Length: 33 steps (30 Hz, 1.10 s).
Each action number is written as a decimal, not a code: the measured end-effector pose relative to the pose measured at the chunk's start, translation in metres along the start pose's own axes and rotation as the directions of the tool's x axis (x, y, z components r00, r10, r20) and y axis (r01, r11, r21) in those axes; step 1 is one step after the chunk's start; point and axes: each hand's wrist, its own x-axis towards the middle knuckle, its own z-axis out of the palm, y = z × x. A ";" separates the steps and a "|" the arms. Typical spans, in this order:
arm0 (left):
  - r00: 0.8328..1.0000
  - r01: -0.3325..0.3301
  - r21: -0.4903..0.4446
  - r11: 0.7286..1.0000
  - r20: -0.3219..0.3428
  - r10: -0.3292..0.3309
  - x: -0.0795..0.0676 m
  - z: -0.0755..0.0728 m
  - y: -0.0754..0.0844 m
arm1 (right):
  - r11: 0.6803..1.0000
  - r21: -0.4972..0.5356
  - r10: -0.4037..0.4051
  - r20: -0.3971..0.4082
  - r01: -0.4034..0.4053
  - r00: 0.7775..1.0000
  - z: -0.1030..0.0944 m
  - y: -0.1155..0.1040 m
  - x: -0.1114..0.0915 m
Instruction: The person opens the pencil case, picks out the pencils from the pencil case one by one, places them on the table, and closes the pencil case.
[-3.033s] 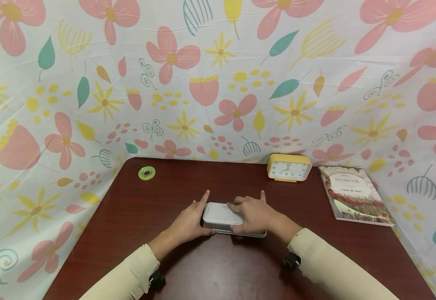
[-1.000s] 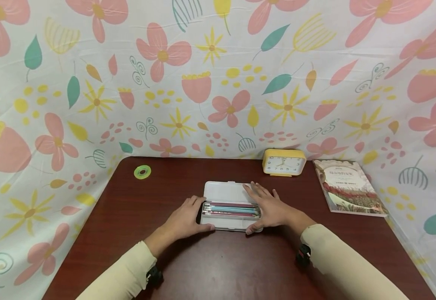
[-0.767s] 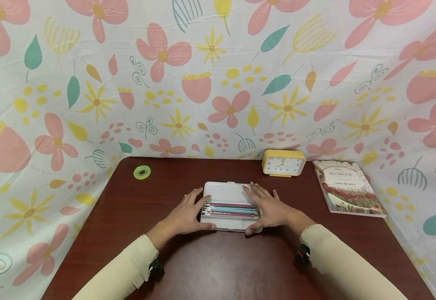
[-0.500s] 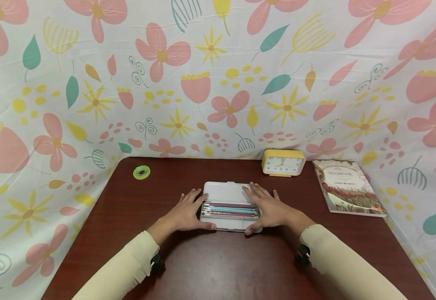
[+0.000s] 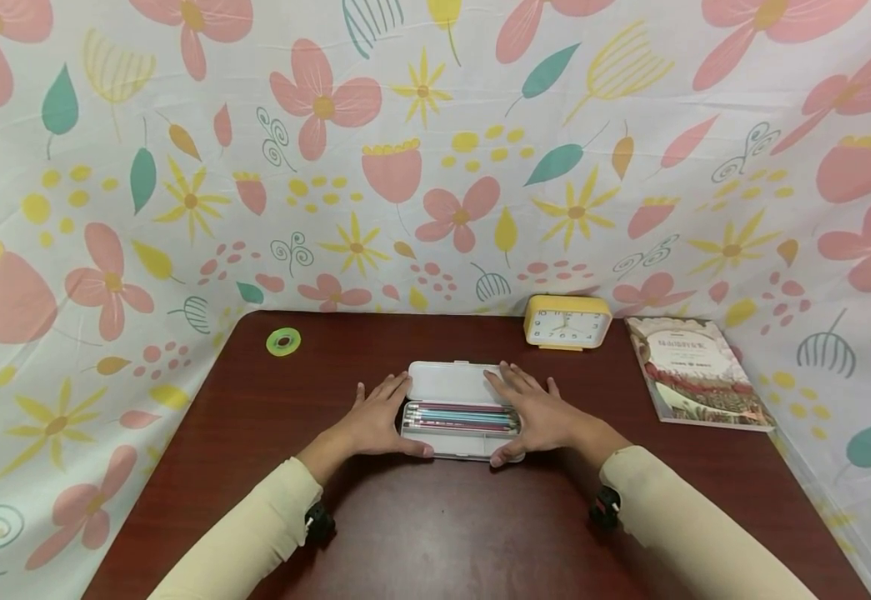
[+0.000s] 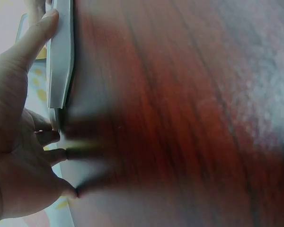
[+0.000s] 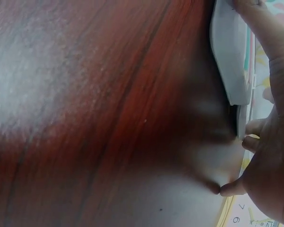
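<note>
A white pencil case (image 5: 446, 442) lies on the dark table with its lid (image 5: 446, 382) folded back away from the person. Several pencils (image 5: 458, 419) fill its long compartment, lined up sideways. My left hand (image 5: 371, 427) holds the case's left end, its thumb at the front edge and its fingers spread by the lid's left side. In the left wrist view, that thumb lies along the pale case wall (image 6: 61, 56), and the outer fingertips touch the table. My right hand (image 5: 548, 419) holds the right end, thumb at the front corner, fingertips over the lid.
A green ring-shaped roll (image 5: 283, 342) lies at the back left of the table (image 5: 315, 367). A yellow alarm clock (image 5: 568, 322) stands at the back right, beside a book (image 5: 698, 375). Flower-patterned cloth (image 5: 435, 167) hangs behind and at the sides.
The pencil case was closed three seconds ago; its lid is now open, showing the pencils. Since then my left fingers have shifted along the left end; my right hand has stayed still lately.
</note>
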 end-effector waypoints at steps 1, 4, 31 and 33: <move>1.000 0.004 0.000 1.000 0.000 -0.004 0.000 0.000 0.000 | 1.000 0.000 0.001 -0.001 -0.001 1.000 0.000 -0.001 0.000; 1.000 0.012 0.000 1.000 -0.002 -0.012 0.000 0.000 0.001 | 1.000 -0.002 0.007 -0.030 -0.007 1.000 0.000 -0.008 0.001; 0.999 0.037 0.011 0.999 -0.017 -0.036 0.004 0.003 -0.002 | 0.984 -0.173 -0.099 -0.282 0.051 0.954 0.024 -0.093 0.044; 0.999 0.040 0.013 0.999 -0.024 -0.039 0.004 0.004 -0.002 | 0.984 -0.168 -0.109 -0.297 0.061 0.948 0.025 -0.094 0.044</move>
